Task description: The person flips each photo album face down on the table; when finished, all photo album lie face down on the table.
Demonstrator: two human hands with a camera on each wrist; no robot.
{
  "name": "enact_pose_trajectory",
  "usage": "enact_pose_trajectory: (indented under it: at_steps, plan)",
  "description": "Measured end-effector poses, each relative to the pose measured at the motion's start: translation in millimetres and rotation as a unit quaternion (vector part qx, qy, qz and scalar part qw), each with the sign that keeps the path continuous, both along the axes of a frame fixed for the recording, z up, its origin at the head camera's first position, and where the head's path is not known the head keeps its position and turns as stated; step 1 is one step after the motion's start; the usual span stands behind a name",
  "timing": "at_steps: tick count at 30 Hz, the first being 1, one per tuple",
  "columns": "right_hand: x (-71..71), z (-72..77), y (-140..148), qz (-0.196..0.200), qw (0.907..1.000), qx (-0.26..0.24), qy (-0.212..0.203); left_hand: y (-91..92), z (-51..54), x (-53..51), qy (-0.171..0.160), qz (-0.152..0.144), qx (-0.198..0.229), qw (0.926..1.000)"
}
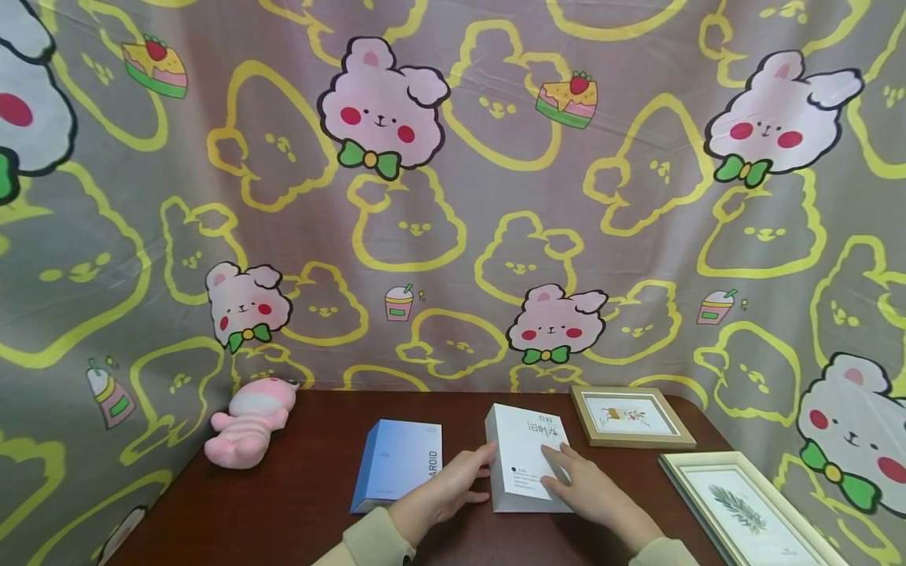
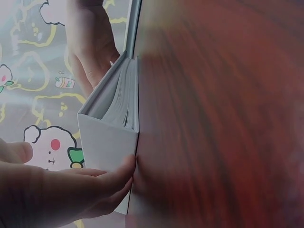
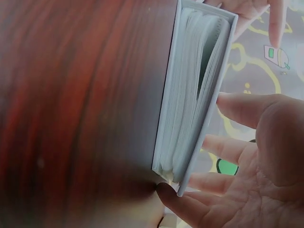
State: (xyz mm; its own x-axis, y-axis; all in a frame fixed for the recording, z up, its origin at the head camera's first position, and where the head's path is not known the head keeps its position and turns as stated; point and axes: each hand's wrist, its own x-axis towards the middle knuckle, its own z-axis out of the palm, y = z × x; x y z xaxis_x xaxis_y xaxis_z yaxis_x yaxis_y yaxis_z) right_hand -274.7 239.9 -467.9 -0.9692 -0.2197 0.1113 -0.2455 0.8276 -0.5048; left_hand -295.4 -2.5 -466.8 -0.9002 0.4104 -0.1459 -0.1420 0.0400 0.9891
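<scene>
A thick white album [image 1: 527, 460] with printed text lies on the dark red table, its page edges visible in both wrist views. My left hand [image 1: 449, 487] is at its left side; in the left wrist view the fingertips [image 2: 127, 166] touch the spine, fingers nearly straight. My right hand [image 1: 594, 491] rests on the cover's right part, and in the right wrist view its fingers [image 3: 221, 147] are spread along the cover, one at the lower corner. Left of the white album lies a blue album [image 1: 403, 464], partly behind my left hand.
A pink plush toy [image 1: 251, 420] lies at the table's back left. A wooden picture frame [image 1: 633, 417] lies at the back right, and a cream frame with a leaf print [image 1: 750, 507] nearer at the right edge. Behind hangs a patterned curtain [image 1: 453, 196].
</scene>
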Motion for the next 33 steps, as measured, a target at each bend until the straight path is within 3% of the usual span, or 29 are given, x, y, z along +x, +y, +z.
enact_pose_trajectory:
  at_steps: [14,20,26,33]
  plan:
    - [4.0,-1.4,2,0.009,0.9995,-0.029,-0.004,5.1,3.1,5.9,-0.018,-0.003,0.007,0.9998]
    - [3.8,-1.1,2,0.011,0.9986,-0.05,-0.007,2.0,6.0,5.5,-0.027,-0.017,0.037,0.9988]
    - [2.6,-4.7,2,0.013,0.998,-0.06,-0.015,-6.4,0.5,4.8,-0.048,0.0,0.087,0.9951]
    - [3.4,-2.7,1,0.022,0.9978,-0.062,-0.005,-15.5,4.8,5.2,-0.05,-0.003,0.124,0.991]
